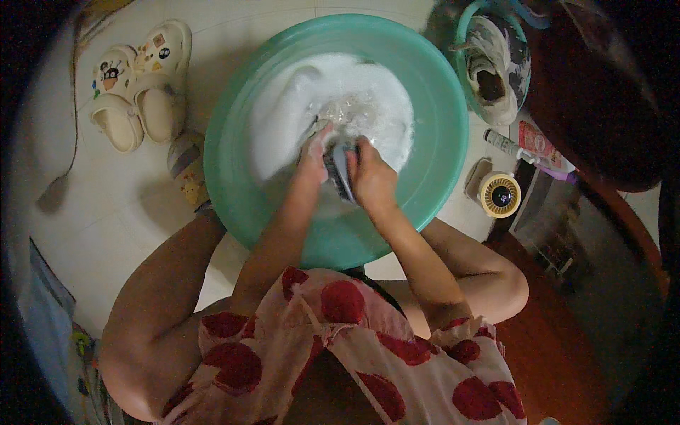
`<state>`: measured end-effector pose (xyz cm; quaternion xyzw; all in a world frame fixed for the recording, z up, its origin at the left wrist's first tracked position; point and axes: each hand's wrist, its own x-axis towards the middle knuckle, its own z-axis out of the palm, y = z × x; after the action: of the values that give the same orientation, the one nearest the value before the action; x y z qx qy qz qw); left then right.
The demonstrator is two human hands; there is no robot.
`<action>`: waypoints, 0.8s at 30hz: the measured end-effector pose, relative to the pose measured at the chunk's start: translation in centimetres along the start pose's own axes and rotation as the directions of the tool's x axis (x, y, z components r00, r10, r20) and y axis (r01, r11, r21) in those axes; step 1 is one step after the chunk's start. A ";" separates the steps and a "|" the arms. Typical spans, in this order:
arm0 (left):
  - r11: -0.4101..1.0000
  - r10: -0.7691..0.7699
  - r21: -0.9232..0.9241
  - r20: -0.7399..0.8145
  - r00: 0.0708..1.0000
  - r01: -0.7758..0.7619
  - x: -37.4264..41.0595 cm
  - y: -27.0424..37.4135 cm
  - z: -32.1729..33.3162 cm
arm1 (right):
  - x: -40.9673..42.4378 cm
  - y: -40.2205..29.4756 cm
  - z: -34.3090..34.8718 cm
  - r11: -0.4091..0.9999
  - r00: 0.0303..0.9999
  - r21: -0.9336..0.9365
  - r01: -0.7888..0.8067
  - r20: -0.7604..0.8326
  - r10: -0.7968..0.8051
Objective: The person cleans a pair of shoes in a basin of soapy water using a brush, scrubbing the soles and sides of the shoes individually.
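A large green plastic basin [440,106] stands in front of me, holding water with thick white suds [281,117]. My right hand [374,175] grips a scrub brush [342,167] with a grey-blue back and dark bristles, slightly blurred. Beside it, my left hand [317,151] is wet and foamy at the middle of the basin. Its fingers curl around a partly submerged item [321,125], of which only a pale and dark edge shows. Foam and my hands hide the rest, so its kind is unclear. The brush is close to the left palm; contact cannot be made out.
A small basin [462,32] at upper right holds a pale lace-up shoe [502,64]. Below it lie a white tube [502,142], a red-and-purple packet [542,146] and a small round fan [499,195]. Cream clogs [119,122] with charms stand left on the tiled floor [101,234].
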<state>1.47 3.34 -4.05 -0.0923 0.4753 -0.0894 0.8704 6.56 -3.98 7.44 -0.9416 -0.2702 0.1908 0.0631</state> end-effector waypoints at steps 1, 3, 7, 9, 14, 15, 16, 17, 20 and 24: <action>0.996 -0.062 0.058 -0.081 0.995 0.067 -0.9 0.5 2.0 | -0.1 1.2 -0.6 0.994 0.995 0.035 -0.100 0.033 0.099; 0.929 0.147 0.363 -0.169 0.975 -0.077 -3.2 0.6 3.7 | 1.2 1.7 -1.6 0.977 0.978 0.075 -0.199 -0.052 0.203; 0.766 0.510 0.504 -0.101 0.854 -0.398 -3.8 -0.6 2.8 | 3.8 2.0 -0.4 0.980 0.967 0.049 -0.193 -0.158 0.199; 0.792 0.520 0.396 -0.038 0.854 -0.465 -3.5 -0.4 2.5 | 3.8 2.4 0.2 0.983 0.978 0.047 -0.178 -0.103 0.182; 0.974 0.204 -0.136 0.173 0.964 -0.182 -5.3 0.3 3.8 | 3.9 0.7 -1.8 0.958 0.989 0.259 -0.124 -0.051 0.142; 0.967 0.232 -0.143 0.164 0.959 -0.210 -5.4 0.2 4.1 | 3.7 0.0 -2.2 0.952 0.990 0.295 -0.087 -0.077 0.115; 0.962 0.254 -0.148 0.158 0.954 -0.231 -5.0 -0.1 4.4 | 3.2 -0.4 -1.7 0.981 0.995 0.191 -0.038 -0.079 0.054; 0.976 0.203 -0.118 0.163 0.966 -0.185 -4.7 0.0 4.7 | 2.1 -1.0 -1.3 0.996 0.996 0.052 -0.079 -0.045 0.081; 0.989 0.137 -0.075 0.154 0.979 -0.126 -3.7 1.3 3.8 | 0.2 -2.0 -0.5 1.000 0.996 0.003 0.002 -0.087 -0.002; 0.973 0.230 -0.038 0.194 0.954 -0.227 -2.6 -0.8 4.5 | 4.1 0.2 0.1 0.996 0.989 -0.080 0.032 -0.142 -0.043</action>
<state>3.81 3.53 0.62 -0.0518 0.3949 0.0250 0.9169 9.86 -1.93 6.00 -0.9493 -0.2900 0.1105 0.0494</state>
